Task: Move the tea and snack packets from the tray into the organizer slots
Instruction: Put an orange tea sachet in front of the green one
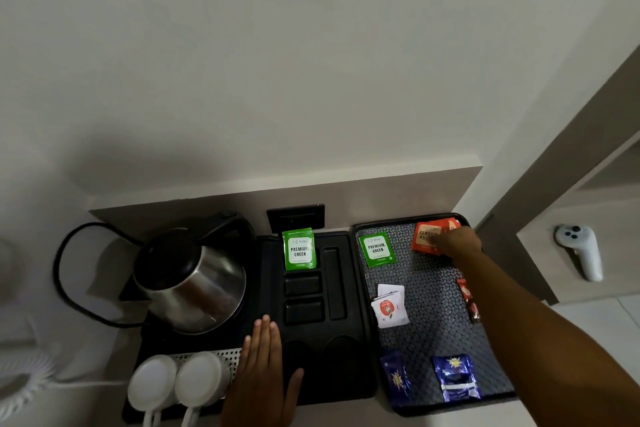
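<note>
Orange packet (426, 236) half under right hand (457, 242)

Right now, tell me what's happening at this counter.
A person is sorting packets from the patterned tray into the black organizer. The right hand reaches to the tray's far end and rests on the orange tea packet; whether its fingers have closed is unclear. The left hand lies flat on the organizer's near edge. One green tea packet already stands in a slot; another green packet, white sachets and blue packets remain on the tray.
</note>
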